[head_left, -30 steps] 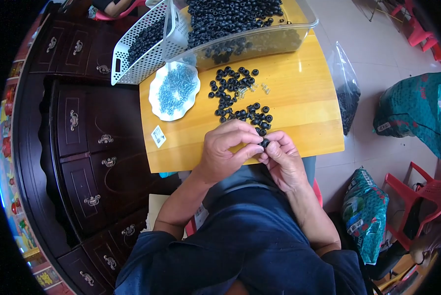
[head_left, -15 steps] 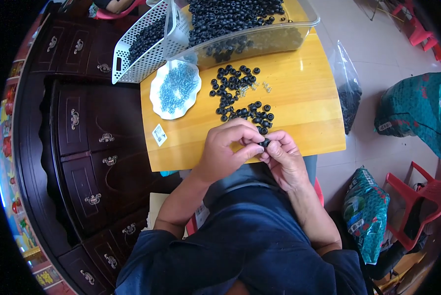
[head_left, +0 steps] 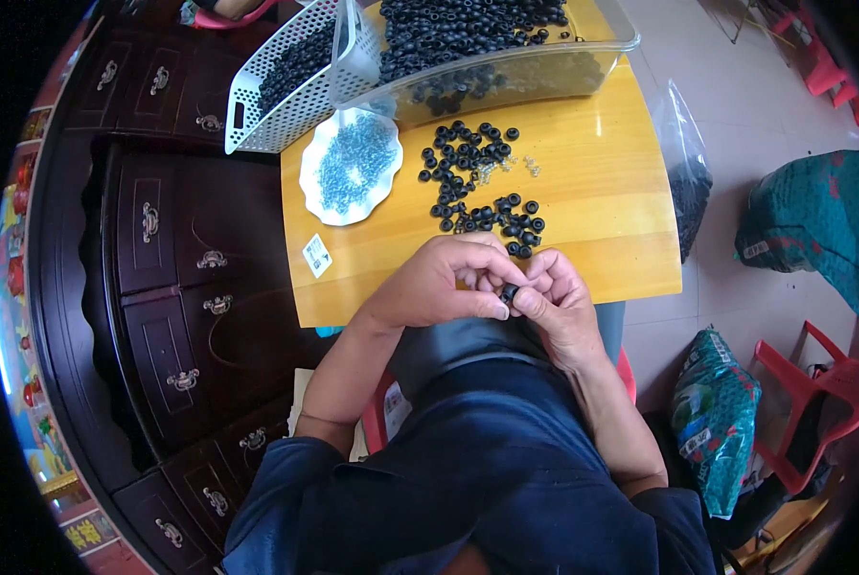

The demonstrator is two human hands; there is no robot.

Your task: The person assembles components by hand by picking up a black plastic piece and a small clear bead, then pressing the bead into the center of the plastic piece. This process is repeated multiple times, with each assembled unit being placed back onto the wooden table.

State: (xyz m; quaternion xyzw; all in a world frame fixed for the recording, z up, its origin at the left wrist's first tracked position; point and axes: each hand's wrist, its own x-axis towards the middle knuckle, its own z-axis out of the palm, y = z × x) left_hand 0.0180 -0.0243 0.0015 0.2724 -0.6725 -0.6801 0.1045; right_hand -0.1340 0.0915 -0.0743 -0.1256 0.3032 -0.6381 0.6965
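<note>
In front of my body, over the near edge of the table, my two hands meet at a small black ring-shaped piece [head_left: 510, 293]. My right hand [head_left: 565, 311] pinches it between thumb and fingers. The fingers of my left hand [head_left: 436, 285] close in on it from the other side, its thumb tip at the piece's lower edge. Whether a smaller part sits inside the ring is hidden. Just beyond my hands lie loose black ring pieces [head_left: 487, 218] in a scattered pile. Several tiny clear pieces [head_left: 532, 167] lie beside them.
A white scalloped dish [head_left: 388, 182] holds small clear bluish pieces. Behind it stand a white perforated basket [head_left: 257, 129] and a clear plastic bin [head_left: 544, 81], both with black pieces. The wooden table [head_left: 611, 211] also bears a white label [head_left: 316, 256]. Bags and a red chair [head_left: 832, 383] stand at right.
My hands have turned the black piece slightly, so more of it shows, and it sits a little lower. My left thumb has shifted down. The view has moved slightly.
</note>
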